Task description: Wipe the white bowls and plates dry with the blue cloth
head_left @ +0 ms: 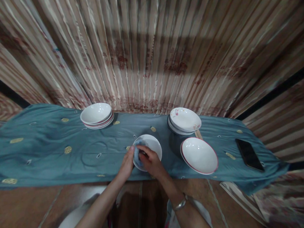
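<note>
A white bowl (155, 144) rests near the front edge of the cloth-covered table, between my two hands. My left hand (126, 164) grips its left rim, fingers mostly hidden behind the bowl. Inside the bowl, my right hand (151, 160) presses a bluish cloth (138, 156) against the left inner wall, its fingers bent over it. A silver bracelet (180, 204) is on my right wrist. To the right of the bowl sit red-rimmed bowls (199, 155), one nested in another.
Stacked bowls (96, 114) stand at the back left. Behind the red-rimmed bowls is a stack of flower-patterned plates (185, 119), with wooden chopsticks (198, 134) partly showing beside it. A black phone (249, 154) lies at the right on the green tablecloth (88, 159). A pleated curtain (145, 54) hangs behind the table.
</note>
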`<state>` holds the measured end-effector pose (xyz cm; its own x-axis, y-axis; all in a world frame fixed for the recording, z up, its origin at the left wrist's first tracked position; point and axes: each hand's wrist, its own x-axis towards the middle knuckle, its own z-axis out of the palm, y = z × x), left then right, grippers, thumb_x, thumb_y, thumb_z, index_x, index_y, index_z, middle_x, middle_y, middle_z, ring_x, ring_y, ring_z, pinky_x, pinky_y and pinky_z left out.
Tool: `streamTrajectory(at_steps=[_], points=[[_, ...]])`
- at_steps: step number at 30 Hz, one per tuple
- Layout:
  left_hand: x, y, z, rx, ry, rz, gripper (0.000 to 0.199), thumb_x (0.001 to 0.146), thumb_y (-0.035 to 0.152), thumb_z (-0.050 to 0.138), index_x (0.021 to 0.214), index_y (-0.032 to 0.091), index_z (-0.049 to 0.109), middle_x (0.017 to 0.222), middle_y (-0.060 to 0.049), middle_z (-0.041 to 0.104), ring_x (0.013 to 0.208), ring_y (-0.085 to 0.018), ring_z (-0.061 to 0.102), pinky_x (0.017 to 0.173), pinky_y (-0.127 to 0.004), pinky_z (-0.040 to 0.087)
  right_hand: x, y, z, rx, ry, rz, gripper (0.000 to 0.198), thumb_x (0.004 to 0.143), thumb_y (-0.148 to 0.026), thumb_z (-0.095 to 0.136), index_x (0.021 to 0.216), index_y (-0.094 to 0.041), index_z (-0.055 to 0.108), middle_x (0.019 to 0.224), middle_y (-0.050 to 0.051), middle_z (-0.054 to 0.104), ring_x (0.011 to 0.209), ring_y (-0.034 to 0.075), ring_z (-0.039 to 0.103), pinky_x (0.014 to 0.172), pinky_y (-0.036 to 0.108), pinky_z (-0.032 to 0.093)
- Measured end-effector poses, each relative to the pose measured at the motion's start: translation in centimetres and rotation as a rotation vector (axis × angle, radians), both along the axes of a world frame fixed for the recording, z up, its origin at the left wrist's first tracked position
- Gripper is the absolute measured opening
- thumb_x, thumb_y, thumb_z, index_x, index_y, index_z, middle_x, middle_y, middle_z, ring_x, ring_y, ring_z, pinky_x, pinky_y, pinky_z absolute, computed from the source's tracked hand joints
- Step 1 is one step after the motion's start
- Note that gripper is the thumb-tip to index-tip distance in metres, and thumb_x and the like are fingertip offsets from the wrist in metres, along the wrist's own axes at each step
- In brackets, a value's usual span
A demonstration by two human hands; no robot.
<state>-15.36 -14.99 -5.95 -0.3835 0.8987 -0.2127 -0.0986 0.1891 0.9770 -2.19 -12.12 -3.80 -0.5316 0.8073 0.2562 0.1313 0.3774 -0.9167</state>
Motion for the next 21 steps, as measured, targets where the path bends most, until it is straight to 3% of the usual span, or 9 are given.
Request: streamTrajectory(at_steps=[6,10,14,21], points=[[0.5,-0.9,1.0,0.123,0.12,-0.153,0.06,0.079,0.059,0.054,0.121,0.018,0.063,0.136,-0.01,0.057,0.134,-0.026,0.042,0.115,-0.038,0.022,-0.3,0.1,0.3,0.247,-0.155,-0.222,0.042,0.09,-0.02,0.044,0.131,-0.021,0.053,0.147,0.009,0.039,0.131,0.02,0.044,0.109,0.036,0.039],[0.5,-1.4,1.9,0.156,0.162,-0.243,0.055,0.081,0.054,0.054,0.124,0.019,0.062,0.139,-0.009,0.054,0.135,-0.026,0.041,0.115,-0.037,0.02,0.4,1.6,0.6,0.379,-0.293,-0.281,0.042,0.091,-0.02,0.041,0.131,-0.019,0.053,0.141,0.011,0.047,0.129,0.021,0.046,0.112,0.039,0.035],[0.3,-1.7,2.4,0.161,0.138,-0.275,0.054,0.08,0.051,0.058,0.125,0.022,0.062,0.135,-0.007,0.059,0.133,-0.027,0.042,0.114,-0.038,0.022,1.6,3.2,0.8,0.368,-0.415,-0.387,0.039,0.09,-0.021,0.045,0.127,-0.017,0.056,0.128,0.012,0.06,0.119,0.023,0.053,0.107,0.041,0.039],[0.1,-2.2,2.1,0.117,0.079,-0.259,0.049,0.078,0.049,0.061,0.118,0.022,0.066,0.127,-0.006,0.064,0.127,-0.029,0.049,0.109,-0.038,0.032,4.2,3.3,-0.3,0.241,-0.729,-0.527,0.023,0.09,-0.026,0.052,0.107,-0.015,0.063,0.095,0.014,0.072,0.088,0.023,0.068,0.079,0.031,0.049]])
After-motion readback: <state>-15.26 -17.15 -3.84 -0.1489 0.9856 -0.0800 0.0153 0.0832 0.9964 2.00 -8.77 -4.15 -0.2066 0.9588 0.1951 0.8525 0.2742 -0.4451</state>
